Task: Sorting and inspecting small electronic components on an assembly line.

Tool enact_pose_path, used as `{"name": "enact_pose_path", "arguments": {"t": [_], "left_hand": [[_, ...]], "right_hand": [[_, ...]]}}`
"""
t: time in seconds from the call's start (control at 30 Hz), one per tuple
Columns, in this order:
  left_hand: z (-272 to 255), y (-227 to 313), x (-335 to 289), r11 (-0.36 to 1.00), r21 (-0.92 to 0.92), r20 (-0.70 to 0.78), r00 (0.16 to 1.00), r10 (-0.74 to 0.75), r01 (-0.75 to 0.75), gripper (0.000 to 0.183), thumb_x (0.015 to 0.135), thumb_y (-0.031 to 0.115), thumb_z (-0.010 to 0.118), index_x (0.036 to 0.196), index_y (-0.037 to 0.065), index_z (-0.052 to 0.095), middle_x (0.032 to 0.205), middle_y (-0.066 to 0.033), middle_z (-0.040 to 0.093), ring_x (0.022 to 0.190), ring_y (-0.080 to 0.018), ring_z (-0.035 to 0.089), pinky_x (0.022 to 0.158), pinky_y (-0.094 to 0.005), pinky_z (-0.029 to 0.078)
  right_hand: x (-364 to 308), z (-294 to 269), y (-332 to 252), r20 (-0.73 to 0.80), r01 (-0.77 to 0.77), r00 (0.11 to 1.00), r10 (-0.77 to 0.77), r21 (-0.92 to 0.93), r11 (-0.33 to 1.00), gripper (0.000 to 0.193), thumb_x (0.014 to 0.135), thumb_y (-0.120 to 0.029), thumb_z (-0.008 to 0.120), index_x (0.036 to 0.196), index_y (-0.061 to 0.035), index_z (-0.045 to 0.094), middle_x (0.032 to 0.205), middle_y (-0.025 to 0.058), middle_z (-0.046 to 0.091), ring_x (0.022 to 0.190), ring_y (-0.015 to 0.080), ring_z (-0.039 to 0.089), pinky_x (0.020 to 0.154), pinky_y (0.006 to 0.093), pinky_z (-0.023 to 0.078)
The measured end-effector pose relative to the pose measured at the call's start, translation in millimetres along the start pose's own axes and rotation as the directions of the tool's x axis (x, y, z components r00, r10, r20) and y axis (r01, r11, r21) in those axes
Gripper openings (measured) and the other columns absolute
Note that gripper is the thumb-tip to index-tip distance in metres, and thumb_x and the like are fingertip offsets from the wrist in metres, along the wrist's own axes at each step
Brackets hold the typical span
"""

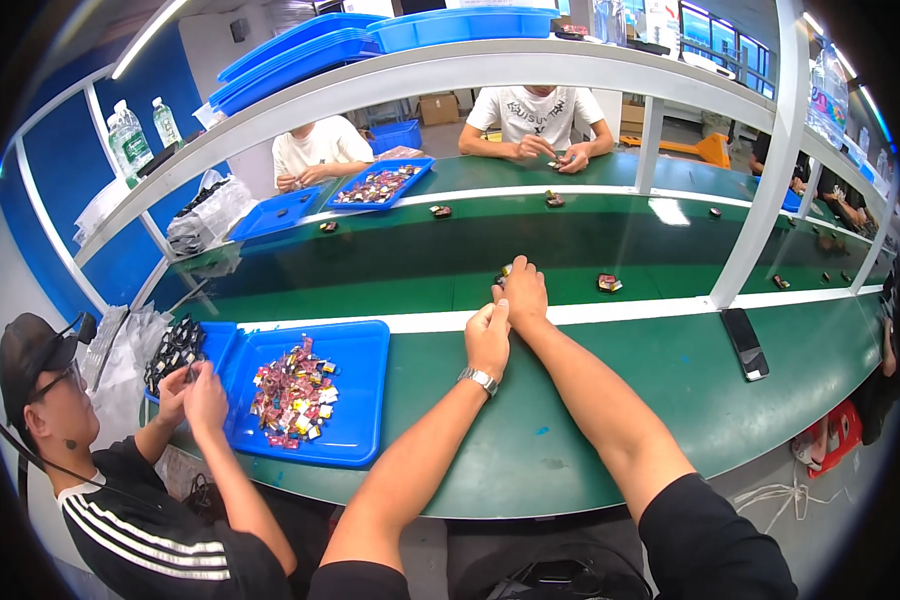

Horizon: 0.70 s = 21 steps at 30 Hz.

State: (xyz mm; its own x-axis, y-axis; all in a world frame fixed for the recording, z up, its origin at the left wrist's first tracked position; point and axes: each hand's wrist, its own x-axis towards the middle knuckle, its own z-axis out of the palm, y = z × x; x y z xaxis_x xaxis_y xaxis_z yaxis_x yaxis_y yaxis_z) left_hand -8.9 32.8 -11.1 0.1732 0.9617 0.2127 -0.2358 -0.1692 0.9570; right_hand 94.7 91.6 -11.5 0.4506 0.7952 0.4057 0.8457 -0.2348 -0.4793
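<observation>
Component [506, 271], one, at right hand [526, 292]

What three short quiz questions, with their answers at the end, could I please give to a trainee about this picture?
1. True or false: the phone lies to the left of the person's own right hand.

2. Multiple choice: what colour is the tray that is nearest to the person's own left hand and bears a pile of small pieces?
A) white
B) blue
C) red

3. Fill the gap: the wristwatch is on the person's own ____ wrist.

Key: 1. False, it lies to the right. 2. B. 3. left.
</observation>
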Motion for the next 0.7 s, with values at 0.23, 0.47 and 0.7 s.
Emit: {"name": "enact_pose_path", "arguments": {"t": [0.23, 0.47, 0.7], "left_hand": [[-14, -8, 6, 0.993, -0.102, -0.045, 0.997, -0.065, 0.06, 0.039, 0.101, 0.03, 0.048, 0.067, 0.011, 0.044, 0.059, 0.0025, 0.044, 0.052, -0.0061, 0.036, 0.048, -0.023, 0.027], [-16, 8, 5, 0.946, -0.03, 0.582, 0.775, -0.245, 0.322, 0.043, 0.104, 0.037, 0.041, 0.115, 0.001, 0.059, 0.088, -0.0071, 0.064, 0.068, -0.0112, 0.058, 0.059, -0.0232, 0.044], [-10, 22, -5, 0.913, 0.001, 0.701, 0.651, -0.292, 0.408, 0.041, 0.102, 0.033, 0.047, 0.125, -0.001, 0.054, 0.106, -0.0119, 0.065, 0.09, -0.0212, 0.066, 0.078, -0.0337, 0.053]], "right_hand": [[-21, -64, 34, 0.039, 0.166, 0.969, -0.242, 0.624, 0.764, 0.054, 0.068, -0.009, 0.08, 0.114, -0.0027, 0.053, 0.104, 0.0097, 0.068, 0.093, 0.0216, 0.065, 0.081, 0.0342, 0.051], [-84, -146, 72, 0.111, 0.413, 0.805, -0.583, 0.6, 0.685, 0.057, 0.072, -0.005, 0.079, 0.122, -0.007, 0.052, 0.117, 0.0078, 0.062, 0.113, 0.025, 0.056, 0.092, 0.0375, 0.045], [-88, -148, 74, 0.022, 0.501, 0.787, -0.617, 0.562, 0.658, 0.042, 0.077, 0.0, 0.069, 0.117, -0.0073, 0.059, 0.114, 0.0091, 0.059, 0.11, 0.0282, 0.055, 0.094, 0.0381, 0.046]]}}
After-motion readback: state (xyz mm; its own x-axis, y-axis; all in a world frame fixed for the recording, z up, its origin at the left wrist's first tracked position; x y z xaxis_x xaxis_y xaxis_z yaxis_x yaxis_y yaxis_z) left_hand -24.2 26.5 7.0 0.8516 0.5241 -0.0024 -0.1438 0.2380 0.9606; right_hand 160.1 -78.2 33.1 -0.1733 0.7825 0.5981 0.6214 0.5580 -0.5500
